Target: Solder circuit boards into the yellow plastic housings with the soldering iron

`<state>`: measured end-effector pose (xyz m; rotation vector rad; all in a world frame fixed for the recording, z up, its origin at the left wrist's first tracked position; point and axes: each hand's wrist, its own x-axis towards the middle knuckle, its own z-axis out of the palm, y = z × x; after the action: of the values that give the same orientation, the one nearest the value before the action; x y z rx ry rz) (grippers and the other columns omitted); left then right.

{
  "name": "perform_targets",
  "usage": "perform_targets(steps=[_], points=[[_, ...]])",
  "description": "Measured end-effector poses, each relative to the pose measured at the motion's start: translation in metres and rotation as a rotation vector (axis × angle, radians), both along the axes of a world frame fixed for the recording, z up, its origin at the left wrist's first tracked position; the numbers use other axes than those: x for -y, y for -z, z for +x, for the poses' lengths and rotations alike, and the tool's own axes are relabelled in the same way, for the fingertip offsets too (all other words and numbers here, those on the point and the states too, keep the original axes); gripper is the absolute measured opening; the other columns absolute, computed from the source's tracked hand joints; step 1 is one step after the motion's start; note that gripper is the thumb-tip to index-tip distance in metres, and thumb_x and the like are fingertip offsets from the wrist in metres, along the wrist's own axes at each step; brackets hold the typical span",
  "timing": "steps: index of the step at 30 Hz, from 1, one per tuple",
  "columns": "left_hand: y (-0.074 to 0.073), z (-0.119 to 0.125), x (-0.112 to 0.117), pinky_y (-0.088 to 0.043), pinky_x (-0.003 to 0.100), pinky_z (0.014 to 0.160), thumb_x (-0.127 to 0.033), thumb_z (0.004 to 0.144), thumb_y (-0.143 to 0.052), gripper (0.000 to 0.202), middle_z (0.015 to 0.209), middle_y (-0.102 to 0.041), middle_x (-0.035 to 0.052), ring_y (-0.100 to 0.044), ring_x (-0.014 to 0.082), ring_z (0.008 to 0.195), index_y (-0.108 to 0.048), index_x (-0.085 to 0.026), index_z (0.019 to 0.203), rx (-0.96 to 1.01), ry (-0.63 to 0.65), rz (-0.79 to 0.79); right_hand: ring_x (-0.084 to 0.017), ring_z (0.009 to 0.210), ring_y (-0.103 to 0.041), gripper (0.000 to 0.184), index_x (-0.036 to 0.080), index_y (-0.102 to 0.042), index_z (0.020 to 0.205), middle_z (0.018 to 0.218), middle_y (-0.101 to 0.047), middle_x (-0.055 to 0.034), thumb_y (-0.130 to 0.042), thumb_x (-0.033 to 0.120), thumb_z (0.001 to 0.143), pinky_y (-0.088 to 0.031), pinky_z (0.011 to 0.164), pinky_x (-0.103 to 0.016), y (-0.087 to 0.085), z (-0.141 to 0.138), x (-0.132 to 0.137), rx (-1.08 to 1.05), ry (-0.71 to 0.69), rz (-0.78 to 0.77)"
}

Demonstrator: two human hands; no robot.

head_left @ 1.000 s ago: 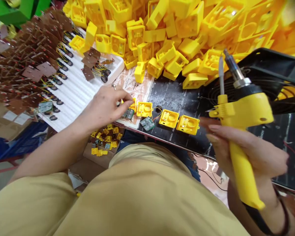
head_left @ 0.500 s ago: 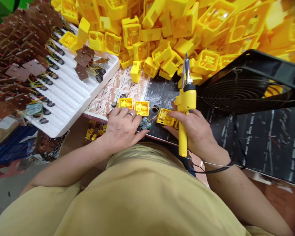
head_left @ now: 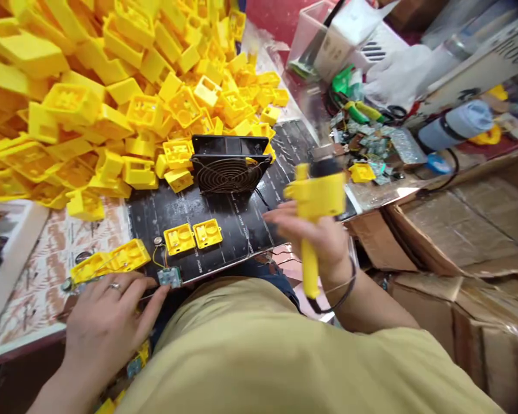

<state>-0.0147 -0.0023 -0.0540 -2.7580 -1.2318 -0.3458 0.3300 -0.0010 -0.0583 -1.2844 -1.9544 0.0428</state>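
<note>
My right hand [head_left: 319,241] is wrapped round a yellow soldering gun [head_left: 316,198], held upright above the right edge of the black mat [head_left: 224,215]. My left hand [head_left: 106,322] rests at the table's near edge with fingers stretched flat. Its fingertips touch a small green circuit board [head_left: 170,276]. Just beyond the fingers lie two joined yellow plastic housings [head_left: 110,261]. Two more yellow housings [head_left: 193,236] sit side by side on the mat, wired to the board.
A big heap of yellow housings [head_left: 112,92] fills the back left. A black fan [head_left: 228,164] stands on the mat. Tools, boards and a bottle [head_left: 457,123] clutter the right. Cardboard boxes [head_left: 457,230] stand beside the table. A white foam tray [head_left: 8,241] lies far left.
The view has swung to the right. My right hand has lifted the soldering gun off the housings and carried it right. My left hand stays by the green board.
</note>
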Motion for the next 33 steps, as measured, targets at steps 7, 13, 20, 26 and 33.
perform_targets(steps=[7, 13, 20, 26, 33], points=[[-0.007, 0.000, -0.004, -0.046, 0.039, 0.070, -0.025, 0.090, -0.054, 0.003, 0.080, -0.066, 0.0031, -0.062, 0.0234, 0.075, -0.056, -0.025, 0.088, 0.140, 0.034, -0.108, -0.024, 0.083, -0.069, 0.022, 0.022, -0.065, 0.110, 0.092, -0.073, -0.0057, -0.061, 0.031, 0.091, -0.056, 0.073, -0.037, 0.033, 0.097, -0.002, 0.181, 0.383, -0.153], [-0.021, 0.027, -0.013, -0.048, 0.035, 0.069, -0.025, 0.093, -0.056, 0.004, 0.082, -0.067, 0.0023, -0.064, 0.0196, 0.075, -0.058, -0.022, 0.090, 0.133, 0.115, -0.106, -0.025, 0.080, -0.065, 0.026, 0.020, -0.062, 0.114, 0.086, -0.070, -0.0064, -0.060, 0.022, 0.088, -0.051, 0.075, -0.038, 0.053, 0.105, -0.022, 0.219, 0.386, -0.278], [-0.026, 0.060, -0.022, -0.050, 0.026, 0.065, -0.026, 0.095, -0.055, 0.013, 0.080, -0.067, -0.0006, -0.067, 0.0128, 0.070, -0.060, -0.019, 0.085, 0.221, 0.182, -0.131, -0.021, 0.078, -0.065, 0.024, 0.021, -0.056, 0.114, 0.086, -0.069, -0.0038, -0.055, 0.025, 0.090, -0.050, 0.073, -0.033, 0.050, 0.102, -0.014, 0.108, 0.370, -0.242], [-0.019, 0.082, -0.029, -0.053, 0.025, 0.073, -0.019, 0.094, -0.056, 0.008, 0.084, -0.070, 0.0010, -0.069, 0.0128, 0.075, -0.063, -0.016, 0.092, 0.276, 0.249, -0.170, -0.018, 0.084, -0.066, 0.023, 0.023, -0.052, 0.116, 0.089, -0.068, -0.0020, -0.054, 0.027, 0.093, -0.052, 0.081, -0.033, 0.052, 0.091, 0.002, 0.023, 0.418, -0.161], [-0.009, 0.108, -0.033, -0.053, 0.025, 0.070, -0.020, 0.095, -0.053, 0.015, 0.087, -0.071, 0.0021, -0.069, 0.0136, 0.076, -0.067, -0.015, 0.098, 0.236, 0.364, -0.187, -0.018, 0.079, -0.062, 0.025, 0.018, -0.059, 0.116, 0.086, -0.067, -0.0030, -0.060, 0.020, 0.090, -0.051, 0.077, -0.033, 0.062, 0.090, -0.030, 0.098, 0.465, -0.230]])
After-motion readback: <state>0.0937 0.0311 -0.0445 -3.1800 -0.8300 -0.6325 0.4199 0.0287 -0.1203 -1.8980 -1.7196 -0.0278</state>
